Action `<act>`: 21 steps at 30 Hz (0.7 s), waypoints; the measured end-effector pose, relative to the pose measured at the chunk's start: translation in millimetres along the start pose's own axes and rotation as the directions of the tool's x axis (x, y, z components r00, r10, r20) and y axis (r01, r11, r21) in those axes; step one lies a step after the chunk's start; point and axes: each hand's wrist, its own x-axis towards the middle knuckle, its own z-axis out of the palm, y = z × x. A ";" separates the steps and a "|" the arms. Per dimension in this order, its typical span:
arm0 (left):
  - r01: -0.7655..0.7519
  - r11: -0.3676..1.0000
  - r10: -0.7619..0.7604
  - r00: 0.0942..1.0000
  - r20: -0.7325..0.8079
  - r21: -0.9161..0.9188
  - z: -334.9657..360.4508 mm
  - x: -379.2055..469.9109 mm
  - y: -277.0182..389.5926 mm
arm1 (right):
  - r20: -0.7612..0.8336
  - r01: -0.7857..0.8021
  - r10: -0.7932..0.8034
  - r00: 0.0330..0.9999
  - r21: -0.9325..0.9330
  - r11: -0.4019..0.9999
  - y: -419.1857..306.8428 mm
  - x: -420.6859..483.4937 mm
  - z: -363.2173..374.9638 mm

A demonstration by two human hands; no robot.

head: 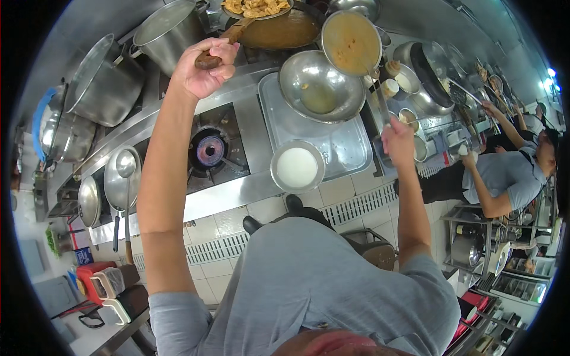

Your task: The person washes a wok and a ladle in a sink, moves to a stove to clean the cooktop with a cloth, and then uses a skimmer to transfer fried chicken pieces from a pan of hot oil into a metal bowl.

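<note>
My left hand (211, 64) grips the wooden handle of a strainer (262, 10) that holds fried food pieces, beside a wok of brown oil (285, 33) at the top. My right hand (398, 140) is closed on the handle of a round utensil (351, 42), whose tan surface with small brown bits faces the camera; whether it is a ladle or a fine sieve I cannot tell. Below that utensil, a steel bowl (291, 80) with a little yellowish liquid rests over a metal tray (311, 133). A smaller bowl of white liquid (297, 167) stands at the tray's near left corner.
A lit gas burner (210, 150) is beside my left forearm. Large steel pots (107, 84) stand at the left, with a ladle (126, 164) lying on a pan nearer the edge. Small containers (390, 88) are right of the tray. A co-worker (503, 178) stands at the right.
</note>
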 end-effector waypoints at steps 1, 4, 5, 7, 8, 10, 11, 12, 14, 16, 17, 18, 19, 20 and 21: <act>0.015 1.000 -0.015 1.000 0.010 -0.013 0.2 3.4 0.7 | -0.058 0.078 -0.092 0.994 -0.209 0.975 26.0 -7.9 -3.5; 0.020 1.000 -0.020 0.999 0.026 0.000 -3.2 1.5 6.1 | -0.050 0.275 -0.379 0.924 -0.603 0.749 64.4 -25.0 12.3; 0.028 1.000 -0.028 0.999 0.029 0.000 -4.9 0.5 7.9 | 0.038 0.379 -0.541 0.840 -0.755 0.535 70.5 -30.0 21.2; 0.027 0.999 -0.029 0.994 0.107 0.018 -7.2 -3.2 9.3 | 0.079 0.308 -0.455 0.887 -0.835 0.455 82.2 -38.8 40.2; 0.025 1.000 -0.026 0.997 0.078 0.009 -6.2 -5.8 9.0 | 0.112 0.249 -0.362 0.925 -0.899 0.359 85.2 -43.6 45.4; 0.034 0.999 -0.037 0.992 0.119 0.026 -8.3 -5.8 11.1 | 0.101 0.229 -0.340 0.935 -0.904 0.361 74.3 -47.9 49.8; 0.038 0.998 -0.044 0.986 0.158 0.042 -9.8 -6.9 12.0 | 0.095 0.214 -0.320 0.943 -0.907 0.362 69.6 -48.5 51.2; 0.042 0.998 -0.048 0.986 0.161 0.043 -6.7 -8.4 10.5 | 0.086 0.215 -0.330 0.940 -0.900 0.380 67.5 -47.8 50.6; 0.041 0.999 -0.041 0.996 0.074 0.000 -1.0 -12.4 7.6 | 0.066 0.204 -0.342 0.938 -0.900 0.386 61.8 -49.2 51.3; 0.051 0.999 -0.051 0.995 0.084 0.000 1.3 -14.1 8.8 | 0.047 0.193 -0.352 0.935 -0.900 0.391 62.8 -49.0 52.1; 0.059 0.998 -0.058 0.994 0.092 0.001 1.8 -14.5 8.7 | 0.067 0.185 -0.307 0.949 -0.908 0.376 69.8 -45.3 52.9; 0.058 0.998 -0.058 0.994 0.093 0.001 1.4 -15.3 8.8 | 0.087 0.182 -0.263 0.961 -0.915 0.361 70.6 -43.1 54.8; 0.057 0.998 -0.057 0.995 0.087 -0.004 1.2 -15.9 8.4 | 0.087 0.182 -0.263 0.961 -0.915 0.361 71.0 -43.5 54.1; 0.056 0.998 -0.055 0.995 0.081 -0.009 1.1 -15.9 8.2 | 0.083 0.181 -0.273 0.959 -0.917 0.356 70.7 -44.1 52.7; 0.056 0.998 -0.055 0.995 0.079 -0.009 -0.1 -16.4 9.1 | 0.082 0.182 -0.280 0.956 -0.918 0.352 69.2 -45.9 52.8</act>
